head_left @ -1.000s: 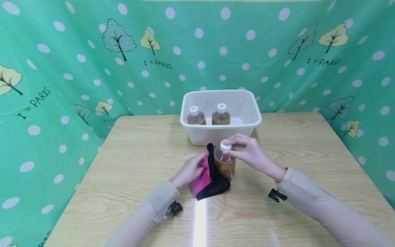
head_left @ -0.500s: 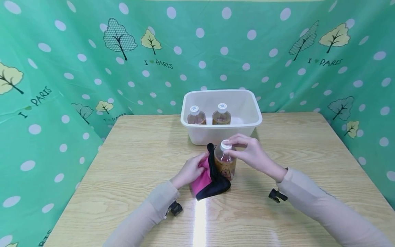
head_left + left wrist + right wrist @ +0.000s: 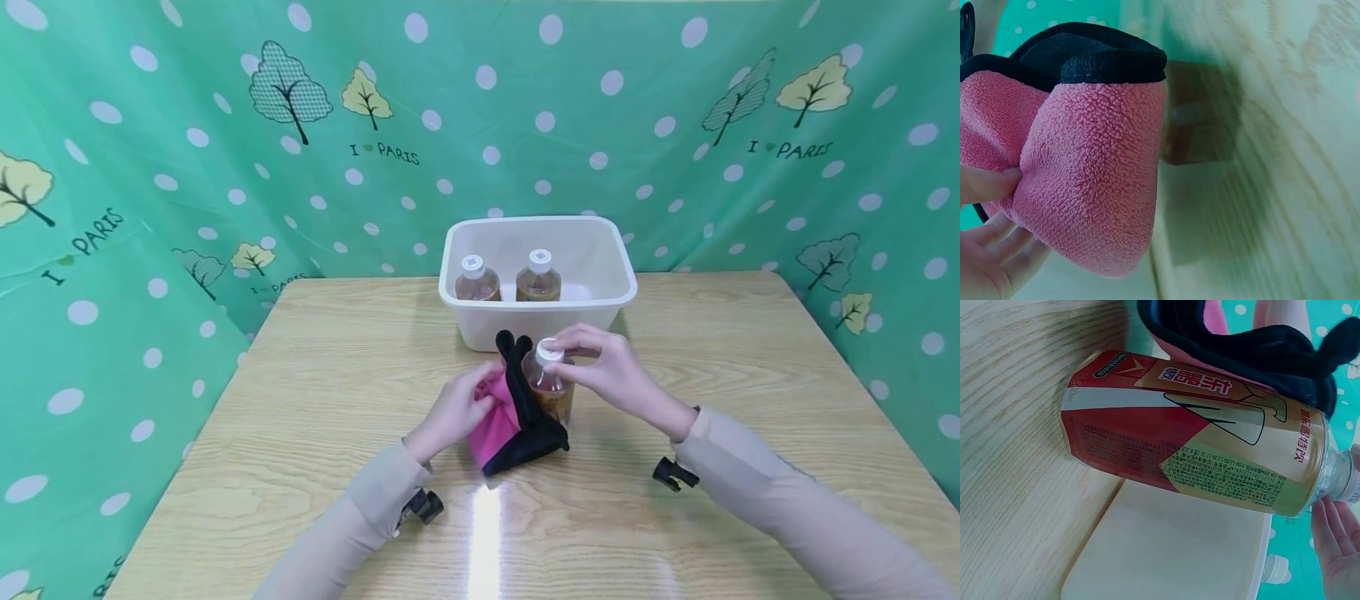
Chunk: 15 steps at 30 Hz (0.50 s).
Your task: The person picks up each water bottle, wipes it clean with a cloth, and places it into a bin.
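Note:
A bottle (image 3: 557,398) with a white cap and a red-and-gold label (image 3: 1210,434) stands upright on the table in front of the white bin. My right hand (image 3: 611,371) pinches it at the cap, thumb on the near side. Against the bottle's left side lies a pink fleece cloth (image 3: 495,429) with black edging. My left hand (image 3: 452,410) pinches a fold of this cloth (image 3: 1097,169) between thumb and fingers. The black edge crosses the front of the bottle and hides part of its label in the head view.
Just behind the bottle is the white plastic bin (image 3: 483,321), holding two similar capped bottles, one at its left (image 3: 477,286) and one near its middle (image 3: 538,286). A green dotted curtain (image 3: 405,192) hangs behind and beside the wooden table (image 3: 337,350).
My left hand has risen slightly and drawn the cloth up and round the bottle's front. Its black edge now covers more of the label. The right hand and bottle have hardly moved.

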### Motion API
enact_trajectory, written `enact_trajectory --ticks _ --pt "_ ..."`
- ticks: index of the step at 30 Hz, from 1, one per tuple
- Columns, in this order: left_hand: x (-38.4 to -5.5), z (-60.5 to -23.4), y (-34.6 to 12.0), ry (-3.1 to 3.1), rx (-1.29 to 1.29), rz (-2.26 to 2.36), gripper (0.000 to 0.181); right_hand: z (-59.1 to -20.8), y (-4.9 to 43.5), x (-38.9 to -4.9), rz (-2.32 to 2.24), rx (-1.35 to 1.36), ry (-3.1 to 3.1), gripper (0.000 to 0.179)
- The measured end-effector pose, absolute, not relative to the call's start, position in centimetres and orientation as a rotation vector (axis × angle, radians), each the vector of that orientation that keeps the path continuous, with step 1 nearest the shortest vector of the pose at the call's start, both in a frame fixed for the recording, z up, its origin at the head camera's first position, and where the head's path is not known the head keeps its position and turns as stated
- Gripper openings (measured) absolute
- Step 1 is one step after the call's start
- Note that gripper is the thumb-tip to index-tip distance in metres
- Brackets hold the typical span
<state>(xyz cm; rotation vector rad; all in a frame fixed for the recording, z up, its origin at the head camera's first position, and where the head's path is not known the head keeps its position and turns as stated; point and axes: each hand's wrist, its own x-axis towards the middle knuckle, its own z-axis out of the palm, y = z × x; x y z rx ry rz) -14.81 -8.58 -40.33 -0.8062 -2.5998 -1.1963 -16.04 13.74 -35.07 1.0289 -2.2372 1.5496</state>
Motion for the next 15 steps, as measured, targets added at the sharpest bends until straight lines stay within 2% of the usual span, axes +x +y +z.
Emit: enact_trajectory --ticks 15 --pt "-15.2 -40.18 -8.45 -2.553 -0.819 -1.295 0.04 -35.17 13.72 -16.06 1.582 1.008 -2.246 0.022"
